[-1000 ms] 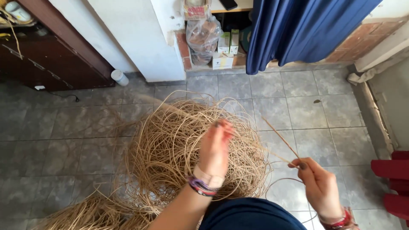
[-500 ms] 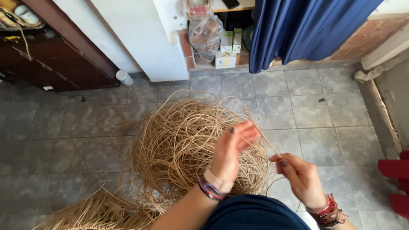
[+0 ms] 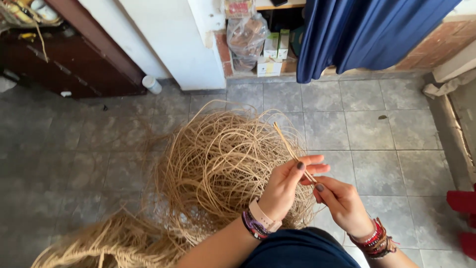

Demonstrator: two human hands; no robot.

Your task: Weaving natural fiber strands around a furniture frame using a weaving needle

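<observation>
A thin pale strand of cane (image 3: 290,148) stood in the middle of the view, rising at a slant from between the two hands, its free tip pointing up and away over the heap behind it. The left hand (image 3: 287,184) was closed on the strand, fingers curled round it and thumb pressed to it near the lower end. The right hand (image 3: 339,201) met it just below, thumb and forefinger pinched together on the same strand, so that both hands touched (the nails looked dark-painted). Where the strand ran below the right hand could not be told.

Judged from this hold, the step in hand was the singling out of one strand and the running of it between the fingers; the next move seemed to call for a steady pinch and an even pull along its length, so that it would not kink or drag loops of the heap with it.

Behind the hands lay a big loose coil of cane strands (image 3: 218,164) on the grey tiled floor (image 3: 377,129), with a flatter bundle (image 3: 109,243) at the lower left. Bracelets sat on both wrists. Farther off hung a blue curtain (image 3: 367,34), with small boxes (image 3: 275,52) beside a white wall (image 3: 168,39) and a dark wooden cabinet (image 3: 69,64).
</observation>
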